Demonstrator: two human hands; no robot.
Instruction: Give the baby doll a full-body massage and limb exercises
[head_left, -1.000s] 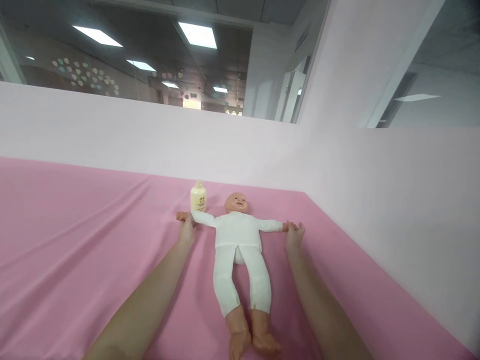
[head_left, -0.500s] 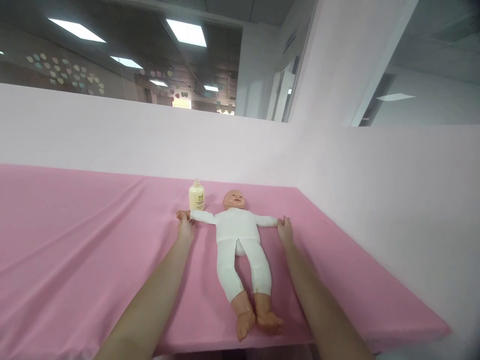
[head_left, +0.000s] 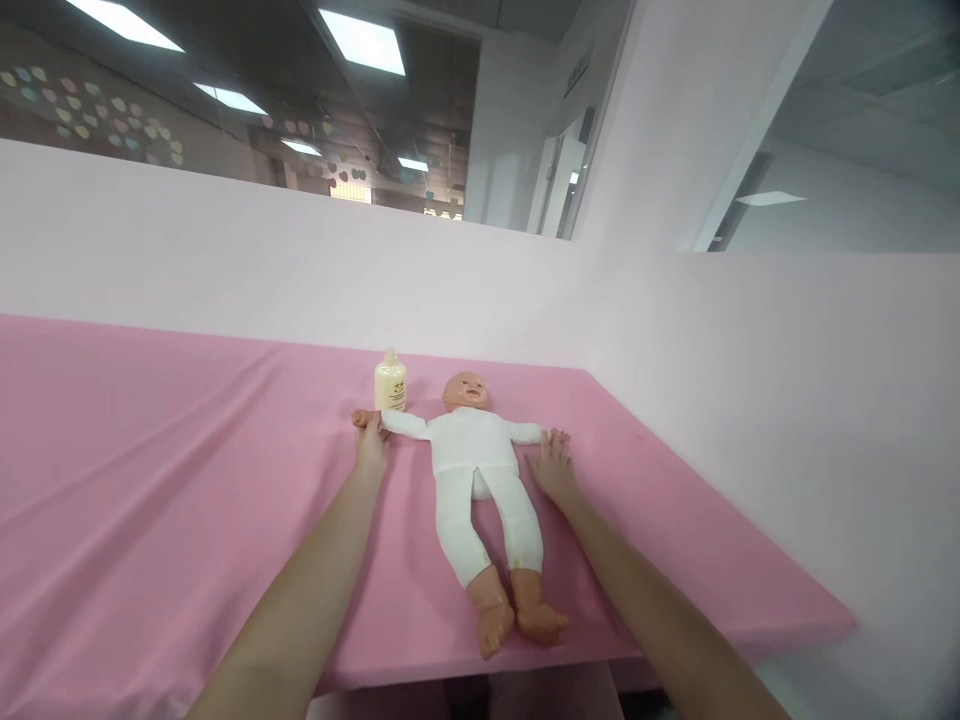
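Observation:
A baby doll (head_left: 474,440) in a white suit lies on its back, arms stretched out to both sides and bare feet toward me. My left hand (head_left: 371,440) is closed around the doll's wrist on the left, with the doll's small hand showing past my fingers. On the other side, my right hand (head_left: 553,465) lies over the end of the doll's other arm, fingers spread and thumb apart. The doll's hand there is mostly hidden under my fingers. Behind the left arm stands a bottle (head_left: 390,384) of pale yellow liquid with a printed label.
A pink sheet (head_left: 187,480) with some creases covers the table. White walls (head_left: 712,400) border it at the back and right, with glass windows (head_left: 247,110) above. The table's front edge runs just beyond the doll's feet.
My right hand has loosened from the doll's wrist, moved slightly left and spread its fingers. My left hand keeps its hold. The view has shifted a little.

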